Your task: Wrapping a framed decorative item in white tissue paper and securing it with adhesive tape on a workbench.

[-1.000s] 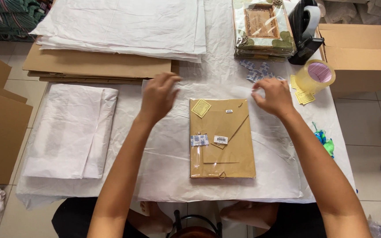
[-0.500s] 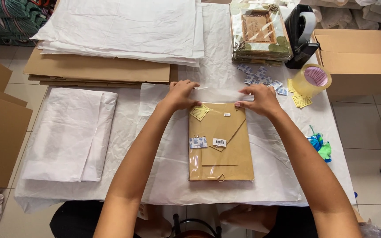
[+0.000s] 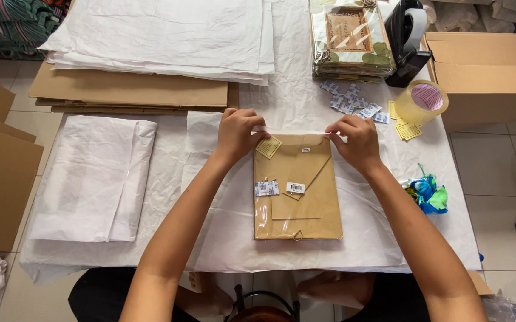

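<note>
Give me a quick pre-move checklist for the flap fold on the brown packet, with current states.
1. Left hand on the top left corner of the clear flap: ok.
2. Right hand on the top right corner of the flap: ok.
3. Brown packet lying flat and square on the white paper sheet: ok.
4. Flap sealed down along its edge: cannot tell, the film is too clear to read.
5. Tape roll near the right hand: ok, up and to its right.
6. Small sachets lying apart from the packet: ok.
</note>
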